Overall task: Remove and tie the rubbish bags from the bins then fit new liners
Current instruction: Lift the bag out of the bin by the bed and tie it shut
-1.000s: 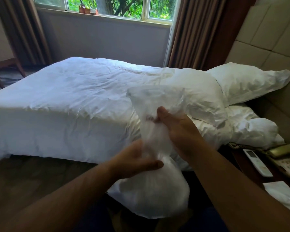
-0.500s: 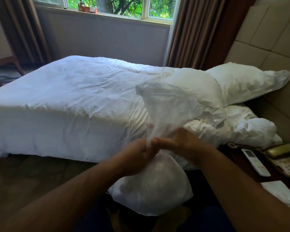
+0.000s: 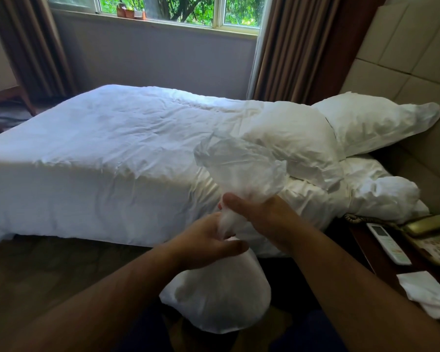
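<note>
Left hand (image 3: pixel 205 243), right hand (image 3: pixel 263 219) grip bag (image 3: pixel 219 298), fingers hidden.

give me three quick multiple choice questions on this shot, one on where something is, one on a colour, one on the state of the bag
1. Where does the remote lie, relative to the phone?
A. left of it
B. right of it
C. on top of it

2. The curtains are
A. blue
B. green
C. brown

3. The neck of the bag is
A. spread wide over a bin
B. gripped by both hands
C. lying loose, untouched

Answers:
1 A, the remote lies on the nightstand at the phone's left.
2 C, brown folds hang on both sides of the window.
3 B, the left hand grips the neck low and the right hand grips it just above, with the top flaring loose.
</note>
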A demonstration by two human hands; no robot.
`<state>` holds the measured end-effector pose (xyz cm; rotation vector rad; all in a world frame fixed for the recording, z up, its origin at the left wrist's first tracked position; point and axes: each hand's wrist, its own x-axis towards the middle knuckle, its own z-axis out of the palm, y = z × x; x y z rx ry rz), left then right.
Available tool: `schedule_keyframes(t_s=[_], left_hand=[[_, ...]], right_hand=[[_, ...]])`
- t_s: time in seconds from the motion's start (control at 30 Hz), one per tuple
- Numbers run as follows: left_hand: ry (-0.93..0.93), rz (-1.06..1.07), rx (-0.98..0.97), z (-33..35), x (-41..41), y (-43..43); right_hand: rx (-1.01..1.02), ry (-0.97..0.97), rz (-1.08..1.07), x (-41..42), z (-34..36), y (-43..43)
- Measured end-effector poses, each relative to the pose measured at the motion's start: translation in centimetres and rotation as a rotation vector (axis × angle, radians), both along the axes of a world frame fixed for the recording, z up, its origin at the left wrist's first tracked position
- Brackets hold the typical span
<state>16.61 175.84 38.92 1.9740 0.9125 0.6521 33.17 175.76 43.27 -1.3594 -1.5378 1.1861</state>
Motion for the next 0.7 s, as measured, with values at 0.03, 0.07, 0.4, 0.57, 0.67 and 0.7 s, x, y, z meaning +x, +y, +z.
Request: schedule_keyframes(t_s=[0.03,0.07,0.4,0.57,0.67,0.7], left_hand=[[0.044,0.028,0.076,-0.2,0.3,0.1],[0.083,0.072,0.102,-0.5,0.6,0.2],[0.121,0.061,0.070,-2.2,-1.0,0.6],[0.237,0.039,0.097,-2.3,-2.3,0.7],[0.260,0.015,0.165,-1.9,-2.7,0.8],[0.277,0.005,0.195,-1.9,-2.7,0.9]], right_hand=[[-0.025,-0.013,0.035,0.1,-0.1,-0.2],[-0.064,-0.037,0.095,0.0,-0.2,-0.4],[-0.077,0.092,-0.074,0.5,-1.0,-1.1],[-0.168,-0.193,-0.039,3.1,-0.9,-1.8],[-0.264,-0.090,0.069,3.6,-0.2,-2.7],[-0.289,-0.012,0.071,3.7,0.0,-2.9]])
